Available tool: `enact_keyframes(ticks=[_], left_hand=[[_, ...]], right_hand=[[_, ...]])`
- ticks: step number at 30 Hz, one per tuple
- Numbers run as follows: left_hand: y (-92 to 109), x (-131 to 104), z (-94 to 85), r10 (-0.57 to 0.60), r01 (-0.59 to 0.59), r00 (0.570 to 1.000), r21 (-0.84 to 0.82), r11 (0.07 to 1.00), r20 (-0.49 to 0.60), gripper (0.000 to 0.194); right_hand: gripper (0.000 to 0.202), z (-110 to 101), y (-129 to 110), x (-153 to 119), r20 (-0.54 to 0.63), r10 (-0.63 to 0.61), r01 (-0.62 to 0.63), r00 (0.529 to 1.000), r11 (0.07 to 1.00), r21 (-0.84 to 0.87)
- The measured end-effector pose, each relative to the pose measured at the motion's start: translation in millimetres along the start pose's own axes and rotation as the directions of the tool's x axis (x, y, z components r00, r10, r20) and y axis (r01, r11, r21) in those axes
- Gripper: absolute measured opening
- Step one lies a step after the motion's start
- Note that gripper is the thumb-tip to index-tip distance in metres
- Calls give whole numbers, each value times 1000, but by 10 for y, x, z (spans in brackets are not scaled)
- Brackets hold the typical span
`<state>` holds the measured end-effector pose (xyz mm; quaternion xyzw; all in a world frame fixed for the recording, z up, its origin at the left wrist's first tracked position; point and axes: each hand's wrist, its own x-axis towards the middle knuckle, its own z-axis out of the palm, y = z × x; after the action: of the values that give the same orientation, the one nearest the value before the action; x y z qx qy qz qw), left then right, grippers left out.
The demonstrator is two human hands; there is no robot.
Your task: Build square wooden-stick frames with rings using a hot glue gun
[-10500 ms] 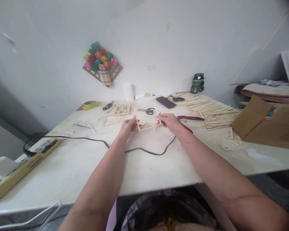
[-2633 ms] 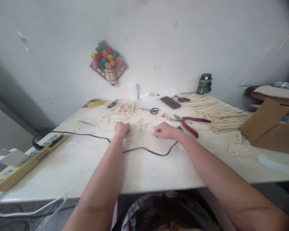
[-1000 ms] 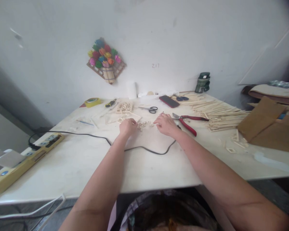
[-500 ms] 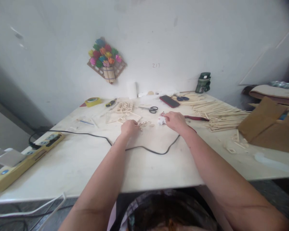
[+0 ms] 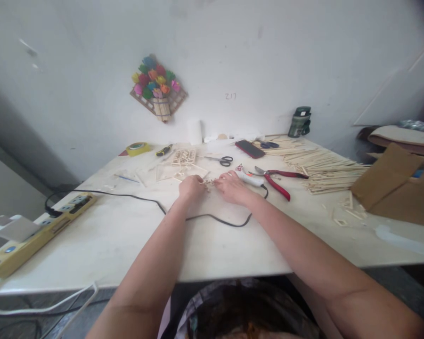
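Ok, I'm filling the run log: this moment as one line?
left hand: at small wooden pieces; right hand: at same pieces; white corded tool: beside right hand; red-handled cutters: handles spread

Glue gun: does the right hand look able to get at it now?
Likely yes: the glue gun lies just beside the right hand, its handle uncovered and nothing visible between them, though the hand is at the small pieces.

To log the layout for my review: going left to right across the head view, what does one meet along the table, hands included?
Long yellow power strip, yellow tape roll, yellow-and-black cutter, bare left hand, small pale wooden pieces, bare right hand, red-handled metal shears, brown cardboard box.
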<state>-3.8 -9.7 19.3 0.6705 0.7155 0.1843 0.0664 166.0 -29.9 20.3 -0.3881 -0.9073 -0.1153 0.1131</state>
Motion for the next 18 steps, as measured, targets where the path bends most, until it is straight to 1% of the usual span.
enact_keyframes(ticks=[3,5,10,18], left_hand=[[6,0,-4,-14,14,1000,-39,999,-10,23],[13,-5,-9,-22,23,1000,-73,997,7,22],[11,-12,-12,-13,16,999,-107,994,29,20],[-19,6,2,-53,53,999,-104,993,10,21]], right_hand=[[29,6,-5,14,33,-4,4,999,1000,-13],[29,-13,-8,6,23,-10,10,1000,1000,-16],[25,-55,3,-25,-47,-8,8,999,1000,6],[14,17,41,-15,-157,69,-64,985,997,38]])
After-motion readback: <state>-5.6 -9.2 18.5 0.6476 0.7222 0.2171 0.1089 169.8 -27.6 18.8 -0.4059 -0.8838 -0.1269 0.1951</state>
